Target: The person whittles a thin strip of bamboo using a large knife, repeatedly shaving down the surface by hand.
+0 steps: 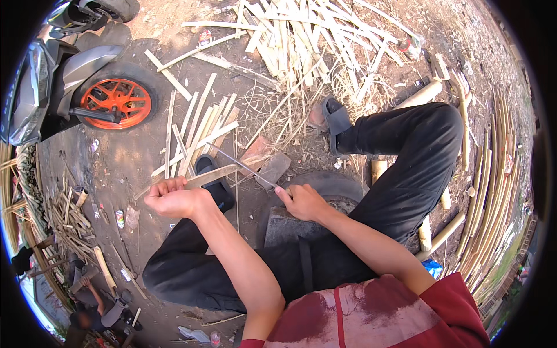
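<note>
My left hand (pixel 174 198) is closed around a flat bamboo strip (pixel 221 173), palm turned up. The strip slants up to the right, passing over my sandalled left foot (pixel 219 194); its far end lies by a grey stone (pixel 274 169) and a reddish brick (pixel 253 152). My right hand (pixel 304 203) grips the handle of a long, thin-bladed knife (pixel 249 168). Its blade points up and left, crossing the strip in this view. Whether the blade touches the strip I cannot tell. The handle is mostly hidden in my fingers.
Several cut bamboo strips (pixel 200 130) lie just ahead, before a large pile of strips and shavings (pixel 296 52). A motorbike wheel (pixel 116 103) stands at far left. Bamboo poles (pixel 484 191) lie at right. A tyre (pixel 342 184) is between my legs. Another person (pixel 96 307) is at lower left.
</note>
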{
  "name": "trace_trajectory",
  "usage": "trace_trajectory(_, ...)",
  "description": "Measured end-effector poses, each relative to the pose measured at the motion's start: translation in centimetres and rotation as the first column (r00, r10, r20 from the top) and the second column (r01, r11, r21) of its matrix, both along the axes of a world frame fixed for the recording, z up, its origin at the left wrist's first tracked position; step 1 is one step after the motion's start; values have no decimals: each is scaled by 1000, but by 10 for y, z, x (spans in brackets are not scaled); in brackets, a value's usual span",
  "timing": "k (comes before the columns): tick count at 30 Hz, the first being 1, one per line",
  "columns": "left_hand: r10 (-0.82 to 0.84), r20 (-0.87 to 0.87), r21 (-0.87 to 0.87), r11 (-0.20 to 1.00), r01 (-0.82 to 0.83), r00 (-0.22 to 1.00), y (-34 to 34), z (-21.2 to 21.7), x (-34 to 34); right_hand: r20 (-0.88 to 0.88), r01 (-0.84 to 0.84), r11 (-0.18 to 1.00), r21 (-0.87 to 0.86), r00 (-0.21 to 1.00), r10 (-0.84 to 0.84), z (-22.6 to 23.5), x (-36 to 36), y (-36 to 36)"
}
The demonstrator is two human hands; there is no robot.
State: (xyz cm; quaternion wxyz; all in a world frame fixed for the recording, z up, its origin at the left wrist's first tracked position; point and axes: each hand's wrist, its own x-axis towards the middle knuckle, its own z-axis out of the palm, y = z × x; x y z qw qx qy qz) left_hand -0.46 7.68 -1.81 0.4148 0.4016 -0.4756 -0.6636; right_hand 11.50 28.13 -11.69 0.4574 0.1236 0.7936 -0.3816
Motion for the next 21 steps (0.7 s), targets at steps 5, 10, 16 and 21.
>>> trace_trajectory(5, -17, -4, -57, 998, 17, 1000, 8, 0, -4, 4, 54, 978, 200, 998, -56, -34, 11, 25)
trace_trajectory(10, -11, -14, -48, 999, 10, 1000, 10, -1, -6, -3, 48, 997, 60, 999, -48, 2, 16, 11)
trace_trajectory(16, 27, -28, 43, 999, -26, 999, -11, 7, 2, 26, 56, 986, 158, 998, -60, -24, 20, 28)
trace_trajectory(21, 77, -62, 67, 995, -73, 995, -4, 12, 13, -90, 75, 994, -85, 993, -83, -1, 14, 2)
